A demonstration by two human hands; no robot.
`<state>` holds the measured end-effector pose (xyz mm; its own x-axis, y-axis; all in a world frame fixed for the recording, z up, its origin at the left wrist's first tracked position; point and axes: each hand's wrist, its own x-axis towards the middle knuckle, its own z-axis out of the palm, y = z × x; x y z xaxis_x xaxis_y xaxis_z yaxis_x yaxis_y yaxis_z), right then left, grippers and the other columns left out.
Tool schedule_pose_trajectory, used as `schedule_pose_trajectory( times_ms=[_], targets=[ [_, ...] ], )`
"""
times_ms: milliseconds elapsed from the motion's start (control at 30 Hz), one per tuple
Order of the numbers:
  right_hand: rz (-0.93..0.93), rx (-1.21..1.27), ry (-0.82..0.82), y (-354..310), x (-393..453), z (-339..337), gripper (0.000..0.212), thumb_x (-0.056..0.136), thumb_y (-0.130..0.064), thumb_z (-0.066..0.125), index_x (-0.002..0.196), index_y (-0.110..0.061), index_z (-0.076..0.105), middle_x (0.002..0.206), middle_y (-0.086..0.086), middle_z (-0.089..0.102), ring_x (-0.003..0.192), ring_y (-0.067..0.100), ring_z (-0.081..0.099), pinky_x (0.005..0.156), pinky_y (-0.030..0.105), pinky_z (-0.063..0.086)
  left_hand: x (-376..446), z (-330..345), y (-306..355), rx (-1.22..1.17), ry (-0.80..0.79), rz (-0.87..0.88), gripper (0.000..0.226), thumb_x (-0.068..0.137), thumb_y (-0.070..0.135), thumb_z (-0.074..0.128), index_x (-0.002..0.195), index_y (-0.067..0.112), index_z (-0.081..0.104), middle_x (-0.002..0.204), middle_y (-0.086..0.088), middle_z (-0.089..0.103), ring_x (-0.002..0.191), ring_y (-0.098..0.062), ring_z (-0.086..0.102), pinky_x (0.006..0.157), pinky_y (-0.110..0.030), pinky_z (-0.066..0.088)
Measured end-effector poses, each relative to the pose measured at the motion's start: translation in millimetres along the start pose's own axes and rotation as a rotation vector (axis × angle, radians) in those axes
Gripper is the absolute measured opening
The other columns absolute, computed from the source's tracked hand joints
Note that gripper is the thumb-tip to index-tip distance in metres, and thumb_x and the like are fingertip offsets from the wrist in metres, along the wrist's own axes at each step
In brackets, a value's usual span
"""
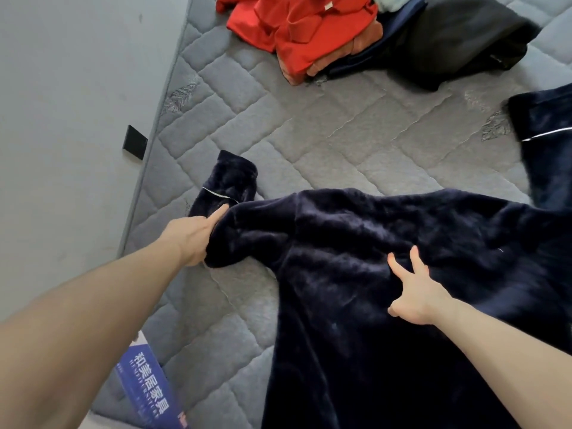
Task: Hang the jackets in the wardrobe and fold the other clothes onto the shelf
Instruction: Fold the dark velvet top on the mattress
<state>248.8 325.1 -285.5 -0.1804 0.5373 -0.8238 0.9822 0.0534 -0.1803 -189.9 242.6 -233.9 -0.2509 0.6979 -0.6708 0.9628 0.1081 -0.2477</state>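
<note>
Folding step: the left hand [193, 235] pinches the navy fleece garment [387, 274] by its sleeve; the right hand [414, 292], fingers spread, presses its middle. Next, probably, fold the sleeve inward.

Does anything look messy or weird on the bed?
Yes. The red clothes and dark clothes sit in a crumpled heap at the far end of the mattress, not folded. The fuzzy navy top lies rumpled, its sleeve bunched where the left hand grips it.
</note>
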Motion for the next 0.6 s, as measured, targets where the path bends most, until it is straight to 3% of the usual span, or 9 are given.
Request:
schedule_pose_trajectory(
  times_ms=[33, 100, 167, 267, 367, 434, 534, 601],
  targets=[
    [-0.006, 0.006, 0.004, 1, 0, 0, 0.117, 0.080, -0.015, 0.071, 0.161, -0.050, -0.007, 0.158, -0.013, -0.046, 0.160, 0.028, -0.003, 0.061, 0.021, 0.043, 1, 0, 2, 0.001, 0.014, -0.012, 0.097, 0.092, 0.032, 0.059, 0.161, 0.041, -0.008, 0.129, -0.001, 0.064, 0.110, -0.029, 0.067, 0.078, -0.038, 0.052],
    [-0.010, 0.044, -0.005, 2, -1, -2, 0.116, 0.081, -0.018, 0.074, 0.161, -0.049, -0.005, 0.160, -0.012, -0.044, 0.160, 0.030, 0.003, 0.075, 0.026, 0.046, 1, -8, 5, 0.003, -0.027, -0.057, 0.074, 0.087, 0.034, 0.059, 0.155, 0.034, 0.030, 0.117, 0.000, 0.068, 0.103, -0.029, 0.068, 0.081, -0.037, 0.054],
    [-0.013, 0.095, -0.017, 4, -3, -7, 0.115, 0.082, -0.021, 0.077, 0.161, -0.049, -0.002, 0.162, -0.012, -0.041, 0.159, 0.030, 0.015, 0.090, 0.032, 0.048, -3, -21, 6, 0.001, -0.091, -0.136, 0.047, 0.081, 0.041, 0.060, 0.123, 0.021, 0.062, 0.099, 0.002, 0.065, 0.096, -0.027, 0.063, 0.088, -0.037, 0.055],
    [-0.034, 0.194, -0.046, 9, -5, -14, 0.110, 0.084, -0.022, 0.079, 0.163, -0.047, 0.007, 0.164, -0.013, -0.035, 0.155, 0.028, 0.028, 0.104, 0.035, 0.046, -13, -38, 13, -0.186, -0.169, -0.124, 0.051, 0.074, 0.060, 0.070, 0.103, 0.018, 0.070, 0.103, -0.003, 0.067, 0.100, -0.025, 0.062, 0.081, -0.032, 0.050],
    [-0.058, 0.287, -0.069, 15, -7, -17, 0.102, 0.086, -0.020, 0.080, 0.163, -0.045, 0.017, 0.167, -0.016, -0.028, 0.152, 0.026, 0.035, 0.095, 0.030, 0.043, -31, -57, 34, -0.747, -0.335, -0.110, 0.047, 0.067, 0.049, 0.081, 0.093, 0.010, 0.073, 0.096, -0.008, 0.075, 0.079, -0.022, 0.076, 0.064, -0.030, 0.058],
    [-0.084, 0.334, -0.055, 19, -7, -18, 0.096, 0.086, -0.020, 0.080, 0.162, -0.043, 0.025, 0.169, -0.018, -0.020, 0.154, 0.024, 0.031, 0.097, 0.031, 0.041, -49, -67, 53, -1.123, -0.528, -0.116, 0.049, 0.064, 0.038, 0.083, 0.102, 0.010, 0.074, 0.100, -0.013, 0.078, 0.083, -0.027, 0.078, 0.065, -0.035, 0.063],
    [-0.109, 0.425, -0.013, 28, -7, -15, 0.087, 0.085, -0.022, 0.081, 0.158, -0.041, 0.037, 0.172, -0.018, -0.004, 0.156, 0.022, 0.024, 0.112, 0.035, 0.034, -69, -68, 84, -1.337, -0.728, 0.015, 0.046, 0.065, 0.036, 0.081, 0.104, 0.012, 0.077, 0.102, -0.007, 0.079, 0.090, -0.025, 0.077, 0.074, -0.037, 0.063],
    [-0.126, 0.490, 0.007, 36, -8, -11, 0.081, 0.085, -0.022, 0.081, 0.154, -0.040, 0.044, 0.172, -0.018, 0.007, 0.156, 0.018, 0.024, 0.118, 0.035, 0.028, -81, -59, 114, -1.395, -0.771, 0.071, 0.023, 0.069, 0.038, 0.080, 0.084, 0.022, 0.076, 0.082, -0.001, 0.073, 0.066, -0.015, 0.067, 0.054, -0.026, 0.054]
  ],
)
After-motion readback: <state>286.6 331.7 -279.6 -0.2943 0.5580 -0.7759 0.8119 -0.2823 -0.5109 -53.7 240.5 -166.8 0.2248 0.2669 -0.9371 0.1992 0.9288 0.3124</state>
